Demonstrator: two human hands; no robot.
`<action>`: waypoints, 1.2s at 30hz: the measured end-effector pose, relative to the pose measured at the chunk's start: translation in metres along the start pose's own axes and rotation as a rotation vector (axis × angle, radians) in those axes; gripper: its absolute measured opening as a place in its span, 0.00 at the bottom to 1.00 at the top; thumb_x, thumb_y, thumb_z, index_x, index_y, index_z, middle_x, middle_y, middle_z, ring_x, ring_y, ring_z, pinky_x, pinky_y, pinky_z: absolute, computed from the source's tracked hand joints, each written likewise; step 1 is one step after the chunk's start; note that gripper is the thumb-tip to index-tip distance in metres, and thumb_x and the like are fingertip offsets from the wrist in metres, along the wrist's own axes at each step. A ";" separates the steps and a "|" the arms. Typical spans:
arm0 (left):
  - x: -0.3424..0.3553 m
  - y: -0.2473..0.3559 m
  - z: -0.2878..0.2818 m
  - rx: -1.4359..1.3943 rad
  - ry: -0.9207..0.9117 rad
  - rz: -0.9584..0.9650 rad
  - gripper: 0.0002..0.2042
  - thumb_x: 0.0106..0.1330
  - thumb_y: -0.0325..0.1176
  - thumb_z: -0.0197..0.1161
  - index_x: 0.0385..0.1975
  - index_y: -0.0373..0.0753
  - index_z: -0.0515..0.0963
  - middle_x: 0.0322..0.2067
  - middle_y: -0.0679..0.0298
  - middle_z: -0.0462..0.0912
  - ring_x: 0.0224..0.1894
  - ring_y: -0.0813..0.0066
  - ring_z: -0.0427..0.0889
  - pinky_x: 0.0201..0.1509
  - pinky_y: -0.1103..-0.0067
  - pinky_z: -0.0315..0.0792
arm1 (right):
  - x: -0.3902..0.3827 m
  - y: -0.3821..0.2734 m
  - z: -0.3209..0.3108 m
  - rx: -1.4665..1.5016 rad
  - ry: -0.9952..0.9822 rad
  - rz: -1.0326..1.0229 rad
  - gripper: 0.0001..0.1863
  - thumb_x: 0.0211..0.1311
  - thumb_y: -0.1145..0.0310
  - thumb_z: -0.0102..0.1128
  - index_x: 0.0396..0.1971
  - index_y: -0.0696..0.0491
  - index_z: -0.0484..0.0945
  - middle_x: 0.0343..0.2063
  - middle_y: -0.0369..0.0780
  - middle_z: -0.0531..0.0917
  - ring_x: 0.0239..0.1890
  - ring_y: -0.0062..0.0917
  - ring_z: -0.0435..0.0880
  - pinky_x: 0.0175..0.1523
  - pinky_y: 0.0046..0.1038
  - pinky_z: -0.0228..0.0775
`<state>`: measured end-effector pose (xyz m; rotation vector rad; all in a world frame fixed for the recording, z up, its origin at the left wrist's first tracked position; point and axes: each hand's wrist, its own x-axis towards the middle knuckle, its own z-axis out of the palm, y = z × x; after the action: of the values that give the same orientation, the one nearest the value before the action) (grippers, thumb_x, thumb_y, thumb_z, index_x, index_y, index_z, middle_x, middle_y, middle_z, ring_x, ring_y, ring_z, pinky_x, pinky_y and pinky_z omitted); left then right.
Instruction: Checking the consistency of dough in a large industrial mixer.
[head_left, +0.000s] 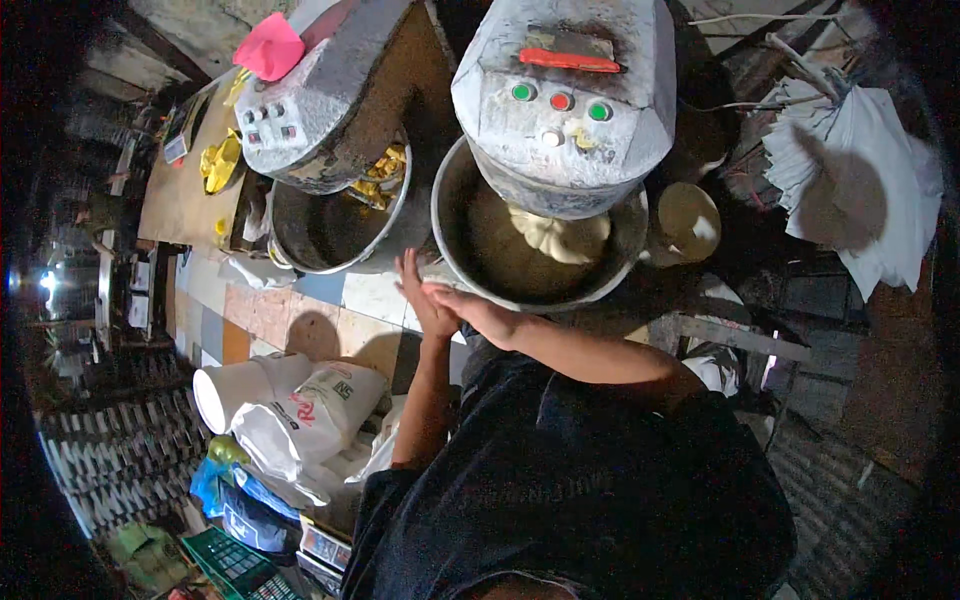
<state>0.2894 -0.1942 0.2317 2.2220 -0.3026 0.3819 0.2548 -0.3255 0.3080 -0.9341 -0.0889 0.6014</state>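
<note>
My left hand (428, 300) is raised in front of my body with its fingers stretched and apart. Flat against its palm side lies my right hand (482, 315), reaching across from the right; neither is seen to hold anything. Just beyond them stands a large metal mixing bowl (452, 262) with pale dough (562, 238) inside. Over this bowl leans a worn white dough mixer (560, 110) with green and red buttons and a red strip on top. To its left, a second mixer (305, 120) overhangs another metal bowl (290, 262) with yellow pieces at its far right side.
A beige round container (690, 225) stands right of the dough bowl. White sacks (335, 405) and a white bucket (235, 393) are at the left, near a green crate (240, 568). A wooden table (190, 200) with yellow items stands far left. White sheeting (850, 185) hangs at right.
</note>
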 end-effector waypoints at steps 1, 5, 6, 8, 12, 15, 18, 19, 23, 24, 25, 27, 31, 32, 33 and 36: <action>-0.008 -0.014 0.008 0.091 -0.022 -0.087 0.36 0.64 0.60 0.35 0.64 0.37 0.53 0.63 0.49 0.56 0.68 0.52 0.46 0.66 0.52 0.33 | 0.000 0.003 -0.008 0.006 0.026 -0.010 0.28 0.69 0.57 0.37 0.62 0.60 0.55 0.63 0.44 0.58 0.65 0.27 0.55 0.68 0.28 0.44; -0.082 -0.134 0.004 0.036 0.061 -0.585 0.35 0.61 0.51 0.50 0.64 0.37 0.52 0.57 0.48 0.66 0.59 0.51 0.64 0.64 0.56 0.50 | -0.009 -0.001 0.023 0.150 -0.288 0.092 0.26 0.67 0.57 0.43 0.60 0.56 0.60 0.56 0.43 0.69 0.55 0.26 0.70 0.58 0.27 0.61; -0.105 -0.157 -0.001 0.038 0.054 -0.692 0.35 0.61 0.51 0.50 0.64 0.37 0.52 0.56 0.48 0.66 0.59 0.51 0.65 0.63 0.56 0.51 | -0.011 -0.017 0.040 0.178 -0.445 0.113 0.24 0.66 0.59 0.47 0.59 0.53 0.64 0.51 0.42 0.74 0.49 0.24 0.76 0.50 0.24 0.68; -0.139 -0.187 0.003 0.048 -0.019 -0.857 0.35 0.60 0.49 0.51 0.64 0.37 0.52 0.56 0.48 0.67 0.58 0.51 0.66 0.62 0.57 0.53 | -0.014 -0.030 0.050 -0.227 -0.413 -0.053 0.23 0.64 0.58 0.50 0.56 0.53 0.67 0.46 0.43 0.78 0.43 0.24 0.79 0.49 0.25 0.68; -0.247 -0.226 -0.029 0.172 -0.226 -1.105 0.34 0.59 0.47 0.52 0.64 0.37 0.52 0.55 0.48 0.69 0.55 0.52 0.68 0.60 0.58 0.56 | -0.010 -0.015 0.040 -0.430 -0.374 -0.028 0.24 0.63 0.59 0.52 0.56 0.55 0.66 0.47 0.44 0.77 0.48 0.26 0.77 0.55 0.26 0.65; -0.308 -0.229 -0.038 0.291 -0.522 -1.159 0.35 0.59 0.45 0.53 0.64 0.38 0.52 0.54 0.48 0.70 0.54 0.53 0.70 0.58 0.59 0.59 | -0.019 -0.009 0.003 -0.280 -0.126 0.168 0.22 0.60 0.56 0.56 0.50 0.55 0.72 0.44 0.41 0.79 0.43 0.23 0.78 0.48 0.24 0.70; -0.343 -0.226 -0.045 0.372 -0.751 -1.163 0.35 0.58 0.44 0.54 0.64 0.38 0.52 0.53 0.48 0.71 0.52 0.53 0.72 0.57 0.60 0.62 | -0.027 0.010 -0.048 -0.457 0.076 0.339 0.21 0.62 0.54 0.52 0.50 0.51 0.72 0.43 0.39 0.79 0.40 0.23 0.79 0.44 0.27 0.70; -0.344 -0.225 -0.044 0.392 -0.815 -1.154 0.35 0.58 0.43 0.54 0.64 0.38 0.52 0.53 0.48 0.71 0.51 0.54 0.73 0.56 0.61 0.62 | -0.033 0.019 -0.067 -0.527 0.166 0.309 0.19 0.63 0.55 0.50 0.49 0.50 0.73 0.41 0.38 0.80 0.38 0.22 0.80 0.42 0.27 0.71; -0.339 -0.240 -0.043 0.430 -0.921 -1.131 0.35 0.57 0.41 0.56 0.64 0.38 0.52 0.51 0.49 0.73 0.49 0.55 0.75 0.54 0.62 0.66 | -0.011 0.004 -0.088 -0.544 0.284 0.476 0.18 0.64 0.57 0.47 0.47 0.52 0.73 0.37 0.38 0.80 0.36 0.22 0.79 0.38 0.25 0.72; -0.341 -0.251 -0.046 0.447 -0.924 -1.051 0.35 0.57 0.40 0.56 0.64 0.38 0.52 0.51 0.49 0.73 0.48 0.55 0.76 0.54 0.63 0.67 | 0.003 -0.016 -0.084 -0.539 0.273 0.430 0.17 0.63 0.57 0.48 0.46 0.52 0.74 0.37 0.38 0.79 0.35 0.22 0.79 0.39 0.26 0.72; -0.355 -0.266 -0.050 0.505 -0.900 -0.771 0.35 0.55 0.37 0.57 0.64 0.39 0.53 0.46 0.50 0.76 0.43 0.58 0.78 0.47 0.65 0.70 | 0.023 -0.045 -0.074 -0.600 0.248 0.355 0.17 0.62 0.59 0.51 0.45 0.53 0.74 0.36 0.38 0.79 0.36 0.21 0.78 0.39 0.25 0.72; -0.331 -0.284 -0.055 0.218 -0.635 -0.826 0.35 0.52 0.35 0.59 0.63 0.40 0.56 0.38 0.52 0.80 0.36 0.62 0.81 0.37 0.69 0.73 | 0.063 -0.098 -0.056 -0.582 0.292 0.092 0.15 0.61 0.64 0.54 0.44 0.56 0.74 0.34 0.38 0.79 0.34 0.21 0.78 0.39 0.22 0.71; -0.289 -0.283 -0.063 -0.485 0.166 -1.199 0.23 0.54 0.49 0.64 0.35 0.32 0.77 0.21 0.62 0.76 0.23 0.75 0.73 0.28 0.76 0.66 | 0.154 -0.224 -0.003 -0.719 0.215 -0.473 0.09 0.61 0.69 0.53 0.28 0.60 0.76 0.24 0.37 0.80 0.25 0.18 0.78 0.32 0.21 0.71; -0.286 -0.284 -0.072 -0.518 0.293 -1.382 0.22 0.55 0.51 0.64 0.30 0.33 0.77 0.20 0.64 0.75 0.22 0.77 0.71 0.26 0.77 0.64 | 0.182 -0.252 0.018 -0.760 0.164 -0.554 0.10 0.62 0.69 0.53 0.26 0.59 0.77 0.21 0.37 0.80 0.24 0.18 0.78 0.32 0.20 0.71; -0.282 -0.279 -0.076 -0.541 0.317 -1.382 0.22 0.55 0.51 0.64 0.30 0.33 0.77 0.20 0.64 0.75 0.22 0.77 0.71 0.26 0.77 0.64 | 0.210 -0.276 0.029 -0.825 0.164 -0.654 0.10 0.61 0.68 0.54 0.26 0.58 0.78 0.21 0.37 0.81 0.24 0.18 0.79 0.32 0.21 0.72; -0.264 -0.264 -0.097 -0.662 0.423 -1.430 0.20 0.55 0.50 0.63 0.25 0.35 0.77 0.19 0.66 0.73 0.20 0.78 0.68 0.23 0.77 0.62 | 0.281 -0.337 0.060 -0.935 0.364 -0.614 0.14 0.61 0.63 0.55 0.37 0.58 0.78 0.32 0.40 0.82 0.32 0.21 0.81 0.40 0.20 0.72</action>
<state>0.1194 0.0669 0.0050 1.1988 1.1665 -0.0724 0.6198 -0.2850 0.5549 -1.8077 -0.3334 -0.2392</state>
